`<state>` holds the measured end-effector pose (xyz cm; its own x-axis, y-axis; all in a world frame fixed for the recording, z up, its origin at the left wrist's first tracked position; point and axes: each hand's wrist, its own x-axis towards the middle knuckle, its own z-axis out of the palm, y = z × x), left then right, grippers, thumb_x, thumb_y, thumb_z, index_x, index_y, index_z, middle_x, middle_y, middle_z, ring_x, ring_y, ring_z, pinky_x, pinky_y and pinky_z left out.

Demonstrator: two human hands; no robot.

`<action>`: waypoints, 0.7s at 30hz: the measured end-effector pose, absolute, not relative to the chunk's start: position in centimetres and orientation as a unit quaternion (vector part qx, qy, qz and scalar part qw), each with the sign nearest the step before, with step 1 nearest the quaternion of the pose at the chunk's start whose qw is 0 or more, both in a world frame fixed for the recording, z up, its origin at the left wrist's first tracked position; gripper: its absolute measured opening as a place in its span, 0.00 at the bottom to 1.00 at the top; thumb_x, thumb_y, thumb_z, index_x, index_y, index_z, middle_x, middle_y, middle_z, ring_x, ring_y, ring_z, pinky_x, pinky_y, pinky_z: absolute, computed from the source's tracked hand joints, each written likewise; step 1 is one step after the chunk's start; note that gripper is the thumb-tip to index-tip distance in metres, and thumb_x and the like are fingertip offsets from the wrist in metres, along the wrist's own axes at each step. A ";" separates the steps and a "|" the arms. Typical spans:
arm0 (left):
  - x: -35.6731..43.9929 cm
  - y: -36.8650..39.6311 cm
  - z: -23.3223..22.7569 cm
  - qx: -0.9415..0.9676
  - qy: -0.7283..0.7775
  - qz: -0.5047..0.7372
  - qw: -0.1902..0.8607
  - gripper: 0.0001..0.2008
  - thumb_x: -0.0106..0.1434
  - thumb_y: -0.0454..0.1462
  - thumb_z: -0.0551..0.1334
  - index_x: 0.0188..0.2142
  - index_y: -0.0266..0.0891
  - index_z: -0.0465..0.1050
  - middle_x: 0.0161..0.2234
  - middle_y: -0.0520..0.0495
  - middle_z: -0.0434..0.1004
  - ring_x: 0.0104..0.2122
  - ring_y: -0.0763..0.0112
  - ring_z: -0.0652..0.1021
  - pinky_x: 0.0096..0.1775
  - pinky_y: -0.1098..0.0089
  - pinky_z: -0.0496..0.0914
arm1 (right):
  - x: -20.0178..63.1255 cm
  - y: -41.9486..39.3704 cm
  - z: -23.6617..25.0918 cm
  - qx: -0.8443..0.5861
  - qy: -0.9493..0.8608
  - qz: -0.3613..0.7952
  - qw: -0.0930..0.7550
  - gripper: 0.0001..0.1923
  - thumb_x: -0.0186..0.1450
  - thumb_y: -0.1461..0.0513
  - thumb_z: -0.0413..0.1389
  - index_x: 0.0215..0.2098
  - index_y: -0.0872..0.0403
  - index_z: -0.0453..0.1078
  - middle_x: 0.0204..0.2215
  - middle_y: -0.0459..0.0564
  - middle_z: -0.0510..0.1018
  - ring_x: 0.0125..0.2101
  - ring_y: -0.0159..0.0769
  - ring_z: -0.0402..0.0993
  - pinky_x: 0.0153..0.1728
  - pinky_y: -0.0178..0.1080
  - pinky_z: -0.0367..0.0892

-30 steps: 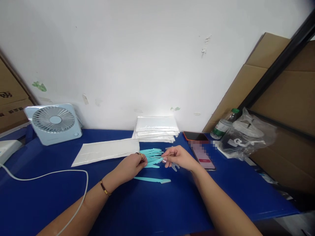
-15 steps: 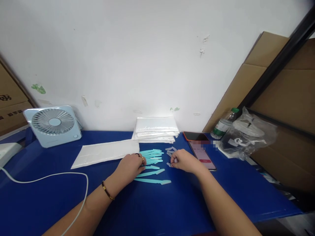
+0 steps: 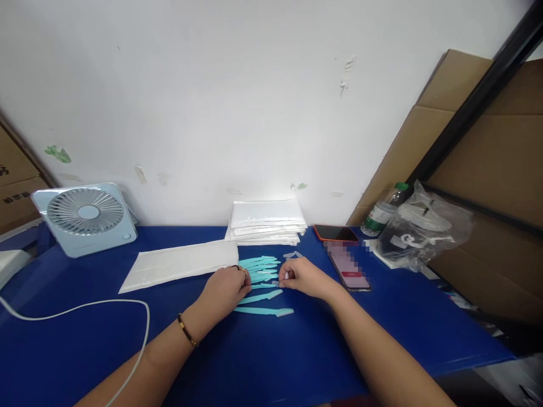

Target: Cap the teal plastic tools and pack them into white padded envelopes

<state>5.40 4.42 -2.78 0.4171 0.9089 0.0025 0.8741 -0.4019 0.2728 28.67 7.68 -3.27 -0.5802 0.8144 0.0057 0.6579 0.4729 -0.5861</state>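
Observation:
Several teal eyebrow razors (image 3: 265, 311) lie fanned on the blue table, blades pointing right. My left hand (image 3: 227, 289) is closed over their handle ends, thumb and fingers pinching one razor (image 3: 262, 286). Opposite it, my right hand (image 3: 305, 277) pinches a small clear blade cap (image 3: 275, 283) at that razor's blade end. Whether the cap is over the blade or only touching it, I cannot tell. A few loose clear caps (image 3: 292, 255) lie just behind my right hand, partly hidden by it.
A white padded mailer (image 3: 173, 264) lies left of the razors, and a stack of mailers (image 3: 268, 217) sits against the wall. Two phones, one of them lit (image 3: 350, 265), a bottle (image 3: 377, 217) and a bagged cup (image 3: 418, 232) stand right. A fan (image 3: 88, 217) and a white cable (image 3: 146, 322) are left.
My right hand has moved left with the clear cap, up to the razor's blade end. My left hand has stayed nearly in place on the razors. The view has shifted slightly.

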 end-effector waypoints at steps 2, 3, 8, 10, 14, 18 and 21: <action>5.6 4.4 -3.1 0.834 0.528 0.086 0.137 0.07 0.58 0.38 0.56 0.29 0.41 0.72 0.28 0.50 0.75 0.27 0.70 0.72 0.28 0.71 0.58 | 28.1 7.6 -3.6 -0.425 -0.851 0.266 0.158 0.01 0.55 0.64 0.59 0.27 0.54 0.73 0.25 0.45 0.75 0.25 0.29 0.69 0.25 0.30 0.60; 5.7 4.3 -3.2 0.835 0.523 0.093 0.148 0.07 0.58 0.38 0.56 0.29 0.41 0.72 0.28 0.51 0.74 0.27 0.71 0.72 0.28 0.71 0.57 | 27.8 7.5 -3.7 -0.420 -0.853 0.262 0.163 0.01 0.54 0.65 0.59 0.27 0.54 0.73 0.25 0.45 0.75 0.25 0.29 0.69 0.25 0.30 0.60; 5.7 4.3 -3.8 0.841 0.500 0.105 0.180 0.08 0.59 0.40 0.56 0.30 0.42 0.72 0.28 0.51 0.74 0.29 0.70 0.72 0.28 0.72 0.58 | 28.0 7.3 -3.2 -0.399 -0.851 0.296 0.173 0.03 0.56 0.65 0.57 0.28 0.54 0.74 0.24 0.45 0.76 0.24 0.29 0.71 0.25 0.30 0.62; 5.4 4.5 -3.7 0.839 0.507 0.112 0.165 0.08 0.59 0.42 0.57 0.33 0.42 0.72 0.32 0.50 0.74 0.31 0.69 0.72 0.31 0.71 0.60 | 29.1 7.5 -2.5 -0.423 -0.834 0.297 0.194 0.05 0.57 0.64 0.56 0.29 0.54 0.75 0.24 0.46 0.76 0.24 0.29 0.71 0.25 0.30 0.62; 4.7 5.2 -3.4 0.826 0.545 0.123 0.079 0.09 0.60 0.40 0.56 0.38 0.42 0.71 0.38 0.47 0.72 0.36 0.65 0.73 0.36 0.68 0.62 | 32.3 8.2 -1.3 -0.514 -0.798 0.241 0.200 0.06 0.56 0.64 0.55 0.28 0.55 0.75 0.24 0.46 0.77 0.23 0.30 0.71 0.24 0.31 0.61; 4.4 5.6 -3.5 0.824 0.552 0.100 0.074 0.07 0.60 0.39 0.56 0.33 0.41 0.71 0.34 0.48 0.74 0.35 0.65 0.73 0.35 0.68 0.61 | 33.8 8.4 -1.4 -0.550 -0.791 0.238 0.123 0.04 0.52 0.63 0.58 0.27 0.53 0.75 0.23 0.45 0.77 0.23 0.31 0.71 0.22 0.31 0.60; 4.3 5.6 -3.5 0.823 0.554 0.094 0.081 0.07 0.60 0.38 0.55 0.31 0.41 0.71 0.32 0.48 0.74 0.33 0.66 0.73 0.34 0.68 0.61 | 33.2 8.4 -2.0 -0.564 -0.792 0.207 0.109 0.06 0.50 0.59 0.61 0.26 0.53 0.74 0.25 0.47 0.77 0.24 0.32 0.71 0.23 0.31 0.59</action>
